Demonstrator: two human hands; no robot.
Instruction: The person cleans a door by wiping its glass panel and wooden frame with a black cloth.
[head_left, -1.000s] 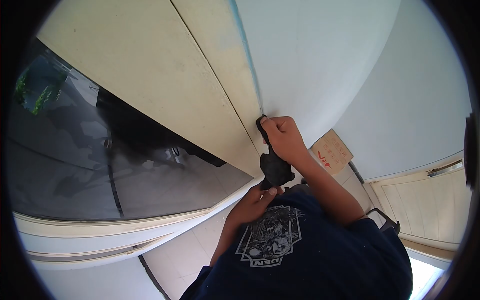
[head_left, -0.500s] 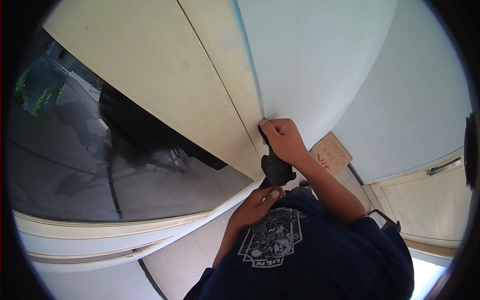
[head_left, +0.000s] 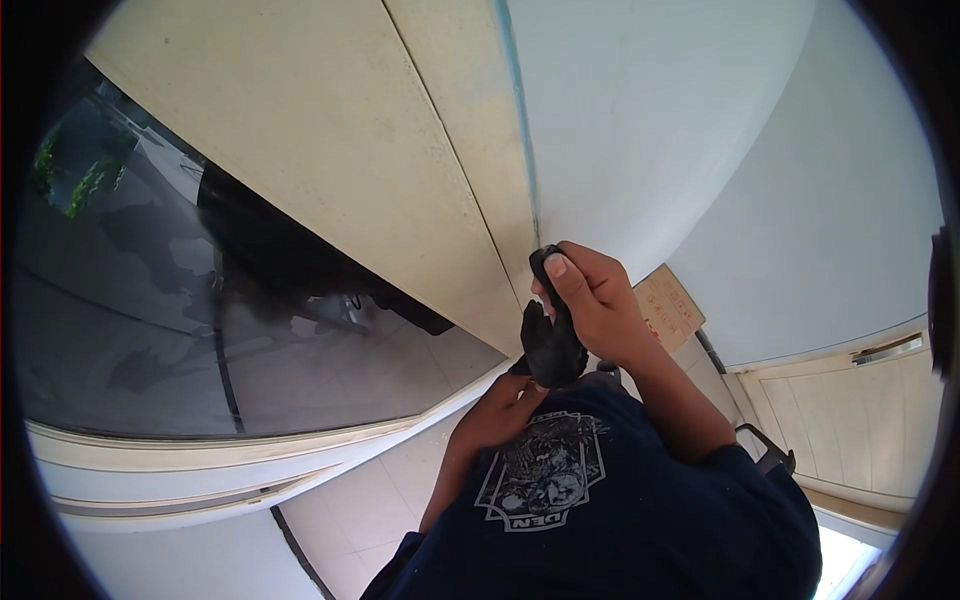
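A black, soft-looking item (head_left: pixel 556 350) hangs in front of my chest, and what exactly it is I cannot make out. My right hand (head_left: pixel 600 300) pinches its upper end between thumb and curled fingers, close to the seam between the cream panel and the pale wall. Lower down, my left hand (head_left: pixel 498 410) grips the item's bottom end near my shirt; some of its fingers are hidden behind the black material.
A cream panel (head_left: pixel 300 150) rises in front, beside a pale blue-white wall (head_left: pixel 640 130). At the left is a dark glass pane (head_left: pixel 120 330) with reflections. A cardboard box (head_left: pixel 668 305) sits on the tiled floor (head_left: pixel 385 500) behind my right forearm.
My right hand has moved slightly right and down, with the black item's upper part now bent into a loop. My left hand has shifted a little lower.
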